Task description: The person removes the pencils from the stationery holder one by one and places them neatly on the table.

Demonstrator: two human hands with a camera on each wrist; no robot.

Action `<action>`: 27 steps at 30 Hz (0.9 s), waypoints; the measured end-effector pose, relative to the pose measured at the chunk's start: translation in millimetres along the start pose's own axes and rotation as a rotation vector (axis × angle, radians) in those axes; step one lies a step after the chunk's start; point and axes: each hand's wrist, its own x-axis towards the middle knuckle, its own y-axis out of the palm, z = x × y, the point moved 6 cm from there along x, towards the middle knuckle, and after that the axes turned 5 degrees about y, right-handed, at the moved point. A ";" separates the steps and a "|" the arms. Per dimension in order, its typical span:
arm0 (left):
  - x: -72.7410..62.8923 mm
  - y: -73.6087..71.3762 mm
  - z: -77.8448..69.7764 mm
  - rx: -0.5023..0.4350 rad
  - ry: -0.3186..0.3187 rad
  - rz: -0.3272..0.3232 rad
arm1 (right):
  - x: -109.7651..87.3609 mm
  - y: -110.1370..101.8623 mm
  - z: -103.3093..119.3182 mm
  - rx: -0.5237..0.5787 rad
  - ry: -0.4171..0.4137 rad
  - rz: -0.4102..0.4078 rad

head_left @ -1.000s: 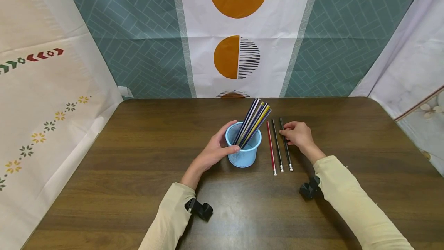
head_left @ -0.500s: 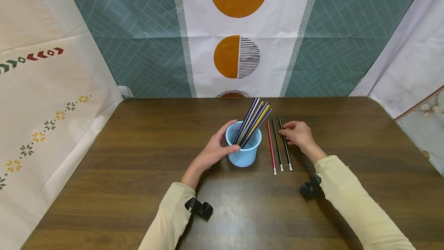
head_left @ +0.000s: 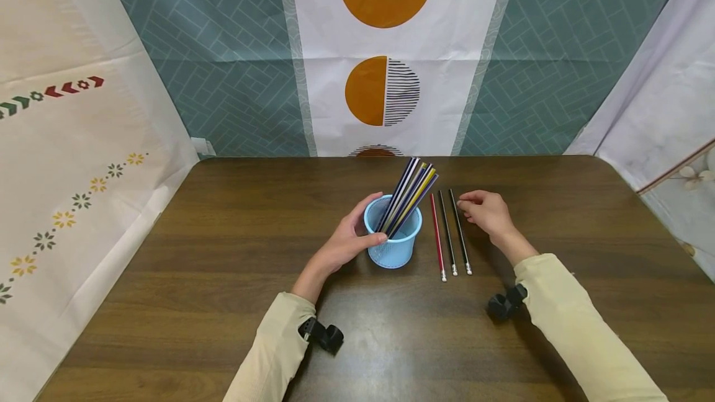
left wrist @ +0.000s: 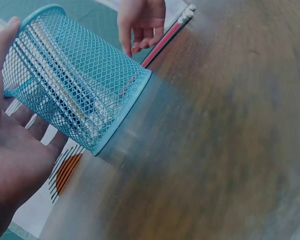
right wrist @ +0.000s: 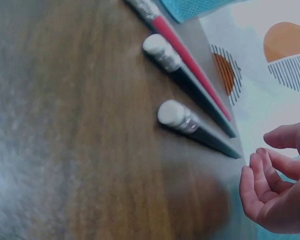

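My left hand (head_left: 349, 239) grips a light blue mesh pencil cup (head_left: 391, 255), thumb at the near rim and fingers round its far left side. Several pencils (head_left: 409, 196), dark blue, white and yellow, lean to the right inside it. Right of the cup lie a red pencil (head_left: 438, 237) and two black pencils, a middle one (head_left: 448, 234) and a right one (head_left: 460, 232), side by side with white erasers toward me. Just right of that last pencil is my right hand (head_left: 487, 213), fingers loosely bent and holding nothing. The right wrist view shows a gap between thumb (right wrist: 282, 137) and fingers.
All of this is on a brown wooden table (head_left: 223, 296). A green and white patterned cloth (head_left: 234, 67) hangs behind its far edge, with pale cloths at both sides. A small black camera (head_left: 507, 303) is strapped to each wrist.
My right hand has let go of the rightmost black pencil and moved slightly right, away from it. The left hand, the cup and the other pencils stay in place.
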 end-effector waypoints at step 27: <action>0.4 1.2 -1.1 0.004 -0.027 -0.003 | -42.5 30.8 48.5 0.257 -0.152 0.283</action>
